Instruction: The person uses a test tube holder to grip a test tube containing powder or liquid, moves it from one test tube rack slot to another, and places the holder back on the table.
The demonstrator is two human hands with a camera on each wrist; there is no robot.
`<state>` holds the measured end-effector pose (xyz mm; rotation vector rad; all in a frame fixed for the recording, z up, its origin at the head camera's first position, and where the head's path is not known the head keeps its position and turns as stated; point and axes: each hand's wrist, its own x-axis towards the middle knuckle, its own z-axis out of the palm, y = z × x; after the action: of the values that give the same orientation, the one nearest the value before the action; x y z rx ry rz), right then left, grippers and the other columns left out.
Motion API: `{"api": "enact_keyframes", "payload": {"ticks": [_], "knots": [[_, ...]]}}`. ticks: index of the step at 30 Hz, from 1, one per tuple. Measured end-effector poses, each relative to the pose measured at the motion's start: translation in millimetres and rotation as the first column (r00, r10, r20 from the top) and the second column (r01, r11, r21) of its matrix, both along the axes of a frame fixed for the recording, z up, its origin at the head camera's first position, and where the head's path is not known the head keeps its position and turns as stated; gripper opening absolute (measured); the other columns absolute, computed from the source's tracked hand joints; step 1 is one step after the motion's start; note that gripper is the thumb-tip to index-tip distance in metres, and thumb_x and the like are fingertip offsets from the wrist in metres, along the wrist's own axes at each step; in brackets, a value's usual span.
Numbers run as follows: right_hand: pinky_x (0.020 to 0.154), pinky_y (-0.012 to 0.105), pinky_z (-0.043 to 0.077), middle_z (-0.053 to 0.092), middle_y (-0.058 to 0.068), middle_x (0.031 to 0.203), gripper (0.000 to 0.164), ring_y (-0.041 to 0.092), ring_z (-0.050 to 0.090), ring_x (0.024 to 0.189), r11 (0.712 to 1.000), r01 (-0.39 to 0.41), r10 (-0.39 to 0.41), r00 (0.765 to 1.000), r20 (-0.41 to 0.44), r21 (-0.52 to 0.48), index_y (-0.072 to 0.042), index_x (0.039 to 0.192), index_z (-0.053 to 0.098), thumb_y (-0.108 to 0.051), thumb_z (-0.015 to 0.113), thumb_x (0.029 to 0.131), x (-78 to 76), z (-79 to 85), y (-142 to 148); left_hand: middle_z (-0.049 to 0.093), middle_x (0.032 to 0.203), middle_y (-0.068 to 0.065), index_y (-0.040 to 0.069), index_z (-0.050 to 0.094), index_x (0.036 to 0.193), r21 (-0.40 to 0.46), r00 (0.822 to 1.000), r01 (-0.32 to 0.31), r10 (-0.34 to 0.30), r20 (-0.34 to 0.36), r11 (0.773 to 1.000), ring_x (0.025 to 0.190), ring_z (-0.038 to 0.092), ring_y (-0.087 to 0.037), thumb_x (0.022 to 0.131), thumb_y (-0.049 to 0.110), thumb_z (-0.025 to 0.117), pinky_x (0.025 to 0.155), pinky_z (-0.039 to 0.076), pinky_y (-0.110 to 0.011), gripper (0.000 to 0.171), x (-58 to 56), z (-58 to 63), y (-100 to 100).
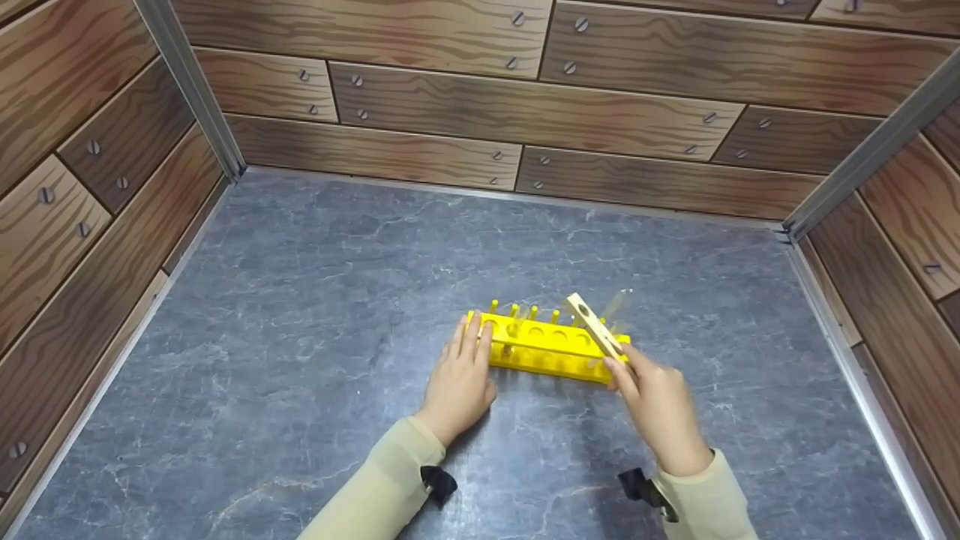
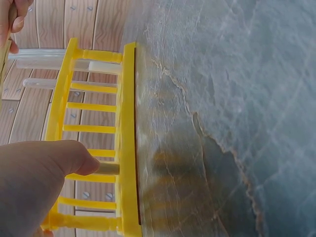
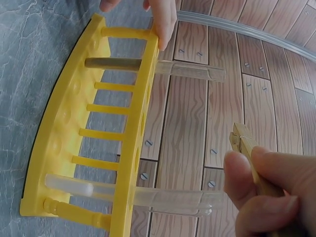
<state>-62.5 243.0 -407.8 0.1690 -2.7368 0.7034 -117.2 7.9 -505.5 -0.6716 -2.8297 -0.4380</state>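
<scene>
A yellow test tube rack [image 1: 551, 366] stands on the grey tabletop. My left hand [image 1: 459, 375] rests on its left end, fingers laid straight over the top; the thumb [image 2: 74, 158] shows at the front in the left wrist view. A test tube with brownish contents [image 3: 116, 64] stands in the rack near that hand. Towards the other end is a clear test tube with white contents [image 3: 74, 186]. My right hand [image 1: 656, 401] pinches a wooden test tube clamp [image 1: 592, 324], which slants over the rack's right end in the head view. The right wrist view shows nothing between its jaws.
Wood-patterned walls [image 1: 420, 97] enclose the marbled grey tabletop [image 1: 337, 262] at the back and both sides. Metal strips [image 1: 199, 97] line the corners. Pegs [image 1: 534, 311] rise along the rack's back edge. Dark wrist cameras [image 1: 439, 484] sit at both sleeves.
</scene>
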Motion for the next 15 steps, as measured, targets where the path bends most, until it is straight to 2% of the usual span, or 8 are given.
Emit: {"api": "enact_keyframes", "payload": {"ticks": [7, 11, 15], "knots": [[0.037, 0.023, 0.028, 0.051, -0.003, 0.056, 0.016, 0.008, 0.029, 0.04, 1.0, 0.022, -0.022, 0.999, 0.027, -0.006, -0.01, 0.08, 0.06, -0.019, 0.058, 0.092, 1.8, 0.0, 4.3, 0.016, 0.151, -0.022, -0.002, 0.024, 0.145, -0.01, 1.0, -0.003, 0.003, 0.004, 1.0, 0.138, 0.017, -0.038, 0.081, 0.021, 0.062, 0.104, 0.032, -0.049, 0.078, 0.6, -0.4, 0.0], [0.036, 0.023, 0.028, 0.054, -0.004, 0.059, 0.011, 0.008, 0.029, 0.04, 0.999, 0.041, -0.041, 0.998, 0.042, -0.012, -0.007, 0.09, 0.064, -0.018, 0.06, 0.091, 3.0, -0.9, 6.9, 0.016, 0.152, -0.022, -0.002, 0.024, 0.145, -0.009, 1.0, -0.006, 0.006, 0.006, 1.0, 0.137, 0.017, -0.038, 0.081, 0.021, 0.062, 0.103, 0.033, -0.049, 0.078, 0.5, -0.3, 0.2], [0.035, 0.023, 0.03, 0.06, -0.002, 0.064, 0.021, 0.01, 0.032, 0.039, 0.999, 0.048, -0.046, 0.997, 0.055, -0.025, -0.002, 0.105, 0.065, -0.017, 0.06, 0.091, 4.0, -1.6, 9.0, 0.014, 0.152, -0.021, -0.002, 0.023, 0.145, -0.01, 1.0, -0.006, 0.006, 0.014, 1.0, 0.138, 0.017, -0.038, 0.081, 0.021, 0.062, 0.104, 0.032, -0.049, 0.079, 0.4, 0.1, 0.2]]}}
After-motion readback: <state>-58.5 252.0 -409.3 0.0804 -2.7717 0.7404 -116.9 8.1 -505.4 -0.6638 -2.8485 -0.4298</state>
